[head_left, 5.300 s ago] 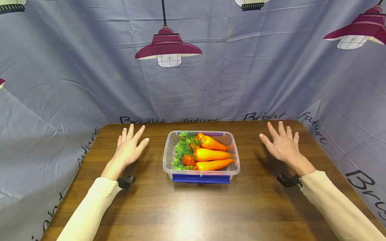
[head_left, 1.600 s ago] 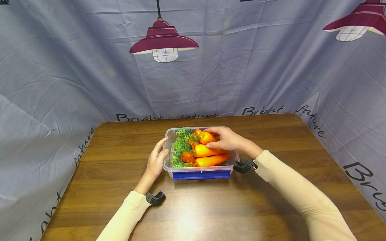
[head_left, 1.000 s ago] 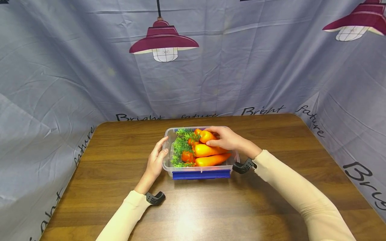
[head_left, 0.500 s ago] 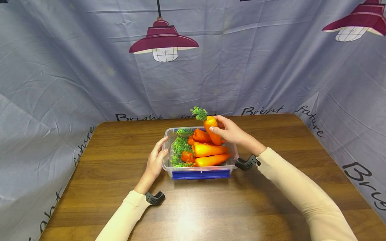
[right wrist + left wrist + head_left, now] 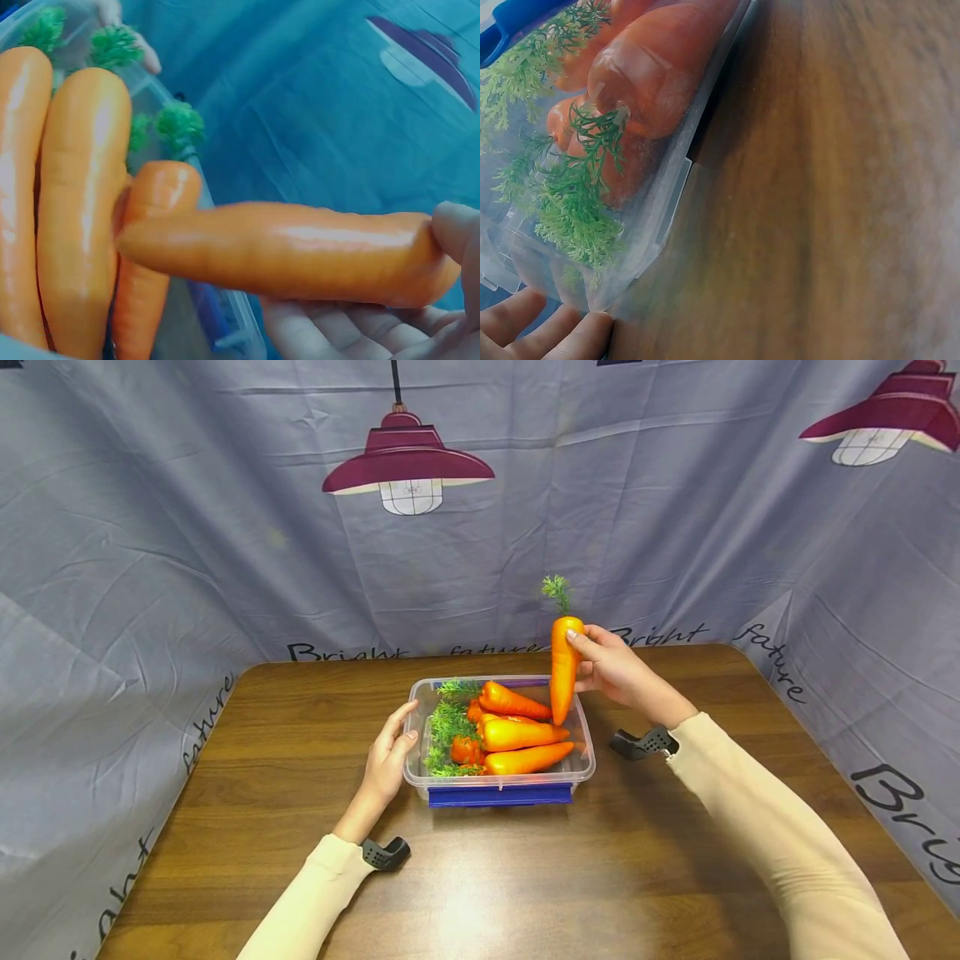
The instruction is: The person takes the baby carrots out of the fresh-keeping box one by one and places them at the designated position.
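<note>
My right hand [image 5: 617,667] pinches an orange carrot [image 5: 565,668] near its thick top, with thumb on one side and fingers on the other. The carrot stands nearly upright, green leaves up, its tip over the right part of a clear plastic box [image 5: 501,781]. Inside that box lie several more carrots [image 5: 84,210], with their leafy tops [image 5: 448,727] toward the left. My left hand [image 5: 387,756] rests against the box's left wall, fingers along the outside and thumb at the rim. In the left wrist view, its fingertips [image 5: 589,337] touch the clear wall.
The box has a blue latch [image 5: 501,795] along its front side. It stands on a brown wooden table [image 5: 315,710], near the back edge. Behind hangs a grey-blue cloth [image 5: 262,552] printed with lamps and lettering. Each wrist wears a black band [image 5: 386,854].
Both hands came in from the table's sides to the box. The right hand took hold of a carrot, lifted it and carried it up and right. The left hand has stayed at the box lately.
</note>
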Available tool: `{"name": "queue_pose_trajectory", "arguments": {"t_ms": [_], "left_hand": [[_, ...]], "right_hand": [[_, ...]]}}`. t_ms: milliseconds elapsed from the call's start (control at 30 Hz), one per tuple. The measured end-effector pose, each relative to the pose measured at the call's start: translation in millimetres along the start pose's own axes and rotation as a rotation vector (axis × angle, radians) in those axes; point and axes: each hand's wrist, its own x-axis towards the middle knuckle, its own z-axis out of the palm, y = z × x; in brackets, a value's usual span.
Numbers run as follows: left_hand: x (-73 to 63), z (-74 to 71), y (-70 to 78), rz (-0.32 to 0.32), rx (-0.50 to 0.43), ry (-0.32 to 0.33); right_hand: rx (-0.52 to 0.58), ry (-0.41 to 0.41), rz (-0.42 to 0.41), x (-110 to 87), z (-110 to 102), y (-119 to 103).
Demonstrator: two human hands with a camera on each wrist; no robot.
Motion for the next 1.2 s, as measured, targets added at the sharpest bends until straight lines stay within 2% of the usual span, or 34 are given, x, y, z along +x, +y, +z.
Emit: {"name": "queue_pose_trajectory", "arguments": {"t_ms": [100, 167, 467, 700, 1033, 1200], "left_hand": [[-0.5, -0.3, -0.4, -0.008, 0.0, 0.0], [-0.7, -0.5, -0.8, -0.01, -0.002, -0.003], [0.1, -0.3, 1.4, -0.003, -0.028, -0.003], [0.2, 0.9, 0.3, -0.008, -0.018, -0.002], [0.7, 1.0, -1.4, 0.016, -0.036, -0.012], [0.1, 0.2, -1.5, 0.01, -0.035, -0.008]], "right_hand": [[0.087, -0.011, 0.037, -3.8, -13, 0], [0.106, -0.014, 0.057, -6.6, -22, 1], [0.08, 0.009, 0.12, -14.5, -58, 21], [0.074, 0.014, 0.127, -13.6, -71, 49], [-0.057, 0.018, 0.115, -14.0, -67, 82], [-0.193, 0.06, 0.122, -10.0, -66, 91]]}}
